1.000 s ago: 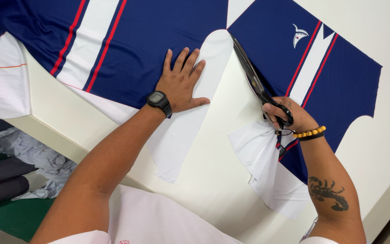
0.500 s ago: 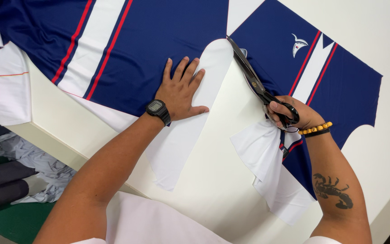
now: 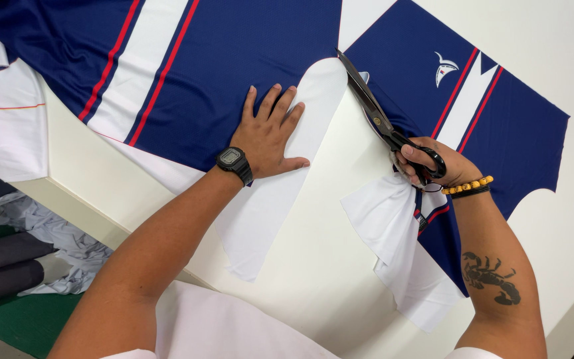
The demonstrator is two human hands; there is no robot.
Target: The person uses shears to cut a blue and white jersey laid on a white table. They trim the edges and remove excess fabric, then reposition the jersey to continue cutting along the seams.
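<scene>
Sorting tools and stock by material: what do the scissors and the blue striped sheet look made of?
Scissors in the right hand: dark metal blades, likely steel, matte with a dull sheen; black loop handles, possibly coated. Blue striped sheet under the left hand: thin printed knit fabric, probably synthetic, smooth and lying flat, draping softly where cut.

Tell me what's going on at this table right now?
A person is cutting printed fabric. The right hand grips black scissors, blades pointing up along the white gap between two navy panels. The left hand, with a black wristwatch, lies flat on the navy fabric with red and white stripes, pinning it to the white table. A loose white fabric strip hangs bunched below the right hand.
</scene>
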